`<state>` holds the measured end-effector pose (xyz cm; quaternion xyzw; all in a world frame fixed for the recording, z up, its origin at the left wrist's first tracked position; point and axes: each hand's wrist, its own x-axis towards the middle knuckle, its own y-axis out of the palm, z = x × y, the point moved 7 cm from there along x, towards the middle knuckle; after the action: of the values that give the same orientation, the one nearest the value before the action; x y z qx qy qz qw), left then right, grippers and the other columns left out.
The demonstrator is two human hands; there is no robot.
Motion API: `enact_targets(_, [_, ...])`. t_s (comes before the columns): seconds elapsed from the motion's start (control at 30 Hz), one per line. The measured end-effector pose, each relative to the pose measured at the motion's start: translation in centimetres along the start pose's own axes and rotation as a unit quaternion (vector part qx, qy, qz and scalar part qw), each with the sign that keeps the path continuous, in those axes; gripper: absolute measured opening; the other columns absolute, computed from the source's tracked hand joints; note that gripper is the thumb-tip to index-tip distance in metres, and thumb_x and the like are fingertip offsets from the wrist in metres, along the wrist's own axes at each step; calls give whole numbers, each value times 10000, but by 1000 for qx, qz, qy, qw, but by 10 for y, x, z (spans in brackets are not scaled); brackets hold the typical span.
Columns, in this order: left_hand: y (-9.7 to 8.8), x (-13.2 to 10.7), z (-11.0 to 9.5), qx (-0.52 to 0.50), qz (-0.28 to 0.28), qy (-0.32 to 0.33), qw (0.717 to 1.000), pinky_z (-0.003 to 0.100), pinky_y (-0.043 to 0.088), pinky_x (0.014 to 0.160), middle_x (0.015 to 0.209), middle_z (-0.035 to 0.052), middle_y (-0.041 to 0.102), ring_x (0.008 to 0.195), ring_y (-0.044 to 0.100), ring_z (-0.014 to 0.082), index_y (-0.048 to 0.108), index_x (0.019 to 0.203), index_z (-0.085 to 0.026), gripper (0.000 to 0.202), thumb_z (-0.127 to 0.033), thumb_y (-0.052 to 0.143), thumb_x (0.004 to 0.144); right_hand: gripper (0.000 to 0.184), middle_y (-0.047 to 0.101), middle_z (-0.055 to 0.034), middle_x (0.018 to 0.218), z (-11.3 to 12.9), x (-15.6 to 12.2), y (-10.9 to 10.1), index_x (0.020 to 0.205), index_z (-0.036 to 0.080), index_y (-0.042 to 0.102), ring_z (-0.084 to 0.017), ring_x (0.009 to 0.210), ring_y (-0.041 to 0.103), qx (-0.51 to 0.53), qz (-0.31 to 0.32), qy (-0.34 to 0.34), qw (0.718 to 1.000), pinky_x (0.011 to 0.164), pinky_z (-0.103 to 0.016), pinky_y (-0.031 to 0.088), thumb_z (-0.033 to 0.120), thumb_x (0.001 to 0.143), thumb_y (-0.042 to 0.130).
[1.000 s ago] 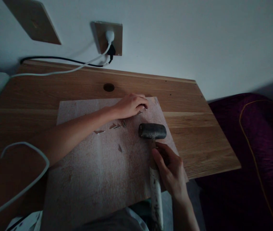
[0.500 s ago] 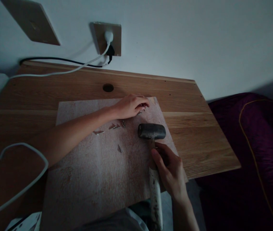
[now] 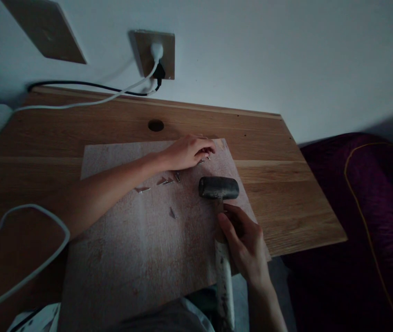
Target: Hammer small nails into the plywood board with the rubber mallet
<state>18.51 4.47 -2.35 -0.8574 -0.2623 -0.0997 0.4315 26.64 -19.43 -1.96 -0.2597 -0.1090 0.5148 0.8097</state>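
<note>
My right hand (image 3: pixel 247 242) is wrapped round the worn white and brown handle of a mallet (image 3: pixel 218 188) with a black head. The mallet head is over the right part of a pale, rough wooden board (image 3: pixel 123 258). My left hand (image 3: pixel 191 152) rests near the board's far right corner with its fingers curled down and pinched. Whatever lies between those fingertips is hidden. Small silver metal fasteners (image 3: pixel 167 182), screws or nails, are scattered over the board. One fastener (image 3: pixel 173 213) is apart from the others, nearer me; another (image 3: pixel 208 158) is just under my left fingertips.
The board lies on a wooden desk (image 3: pixel 286 207) with a round cable hole (image 3: pixel 155 125). A wall socket (image 3: pixel 163 50) holds a white and a black plug with cables. A white cable (image 3: pixel 49 258) loops at the lower left. Purple fabric (image 3: pixel 362 184) is at the right.
</note>
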Motion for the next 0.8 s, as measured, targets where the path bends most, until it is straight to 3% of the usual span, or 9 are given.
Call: enact_targets(0.8, [0,0,-2,-11,6,6,1000,338,530,958,1071,75,811,1027,746,207,780,1102,-198,198,-88,662,986,332,852,-73,880,-2,-2,-1,1071,192,796,-211,692,783,-1,-4,-1,1000,583,-278,589,487,1008,657])
